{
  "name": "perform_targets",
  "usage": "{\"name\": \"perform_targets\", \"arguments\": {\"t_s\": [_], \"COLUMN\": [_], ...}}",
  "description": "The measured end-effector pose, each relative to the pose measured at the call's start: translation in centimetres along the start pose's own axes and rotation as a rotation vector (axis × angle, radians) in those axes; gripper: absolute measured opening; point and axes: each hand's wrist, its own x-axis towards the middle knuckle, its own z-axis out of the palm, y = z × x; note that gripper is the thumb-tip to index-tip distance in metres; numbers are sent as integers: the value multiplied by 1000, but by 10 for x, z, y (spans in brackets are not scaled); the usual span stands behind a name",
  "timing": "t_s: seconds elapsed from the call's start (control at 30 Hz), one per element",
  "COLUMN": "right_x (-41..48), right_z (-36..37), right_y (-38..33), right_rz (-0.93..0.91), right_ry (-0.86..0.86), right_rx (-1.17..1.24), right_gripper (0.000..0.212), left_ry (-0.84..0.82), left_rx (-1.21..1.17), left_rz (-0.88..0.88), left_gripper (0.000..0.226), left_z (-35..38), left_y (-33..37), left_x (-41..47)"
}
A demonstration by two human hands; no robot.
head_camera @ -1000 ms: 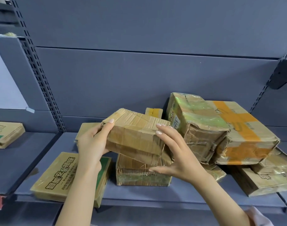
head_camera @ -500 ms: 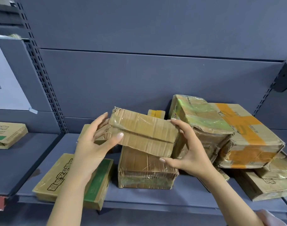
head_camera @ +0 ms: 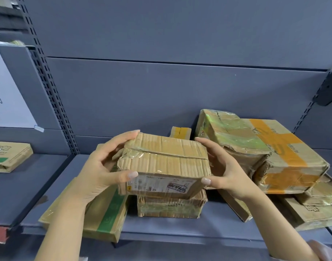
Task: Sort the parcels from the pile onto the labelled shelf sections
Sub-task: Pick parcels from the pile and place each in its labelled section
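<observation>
From the head camera, two hands hold one crumpled parcel (head_camera: pixel 165 162) between them, just above the shelf (head_camera: pixel 161 228). The left hand (head_camera: pixel 97 172) curls round its left end and the right hand (head_camera: pixel 225 166) round its right end, with both thumbs on the labelled near face. One box (head_camera: pixel 169 208) sits directly beneath it. One green-striped flat box (head_camera: pixel 105 219) lies under the left wrist. Beyond the right hand are two big boxes, a green-taped box (head_camera: pixel 231 134) and an orange-taped box (head_camera: pixel 285 157).

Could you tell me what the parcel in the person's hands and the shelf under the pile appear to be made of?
Parcel: brown corrugated cardboard, matte and worn; ribbed fluting shows through its dented top. Glossy, wrinkled clear tape runs along the seam, and a printed paper label sits on the front. Shelf: probably painted metal, smooth grey; the slotted upright suggests steel.
</observation>
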Motion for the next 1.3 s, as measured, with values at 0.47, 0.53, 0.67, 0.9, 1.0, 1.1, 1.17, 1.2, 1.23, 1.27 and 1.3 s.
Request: {"name": "perform_targets", "arguments": {"t_s": [0.47, 0.53, 0.67, 0.9, 1.0, 1.1, 1.17, 1.2, 1.23, 1.27, 1.3], "right_x": [5, 10, 21, 25, 24, 19, 16, 15, 14, 13, 13], "right_z": [3, 5, 14, 21, 24, 24, 24, 24, 25, 28, 31], "right_y": [-20, -31, -37, -32, -27, -25, -23, -22, -21, -21, -21], "right_rz": [-57, -76, -122, -156, -151, -120, -94, -89, -87, -84, -78], "right_ry": [-24, -111, -216, -166, -115, -10, 85, 136, 185, 232, 276], "right_rx": [-225, -312, -442, -388, -332, -216, -112, -59, -1, 68, 145], "right_gripper": [78, 73, 71, 65, 62, 60, 58, 56, 55, 54, 53], "left_ry": [120, 83, 33, 34, 61, 121, 172, 212, 257, 294, 317], "left_rx": [21, 103, 177, 206, 190, 196, 179, 164, 143, 119, 92], "left_rz": [-79, -71, -79, -68, -56, -37, -10, 10, 29, 42, 46], "left_gripper": [73, 68, 64, 70, 75, 78, 80, 82, 84, 84, 84], "left_z": [11, 14, 20, 26, 26, 21, 17, 16, 15, 17, 20], "left_y": [2, 3, 3, 7, 6, 6, 3, 1, -3, -6, -9], "left_x": [6, 7, 11, 11, 8, 5, 4, 4, 4, 4, 5]}}
